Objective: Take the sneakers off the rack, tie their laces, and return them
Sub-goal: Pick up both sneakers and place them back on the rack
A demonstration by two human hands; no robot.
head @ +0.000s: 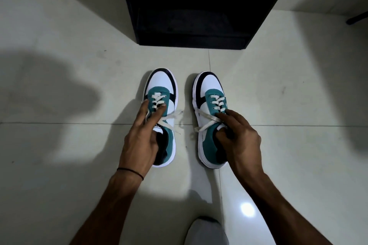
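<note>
Two white, teal and black sneakers stand side by side on the tiled floor, toes pointing away from me. My left hand [142,135] grips the left sneaker [162,85] at its tongue, thumb inside the opening, fingers over the laces. My right hand [238,137] grips the right sneaker [209,87] the same way, thumb in the collar. Loose white lace ends [175,115] trail between the two shoes, untied.
A black shoe rack [199,6] stands just beyond the sneakers, its shelves dark. A grey knee [207,230] shows at the bottom edge. A dark furniture leg [356,19] is at the far right. Glossy pale tiles surround the shoes.
</note>
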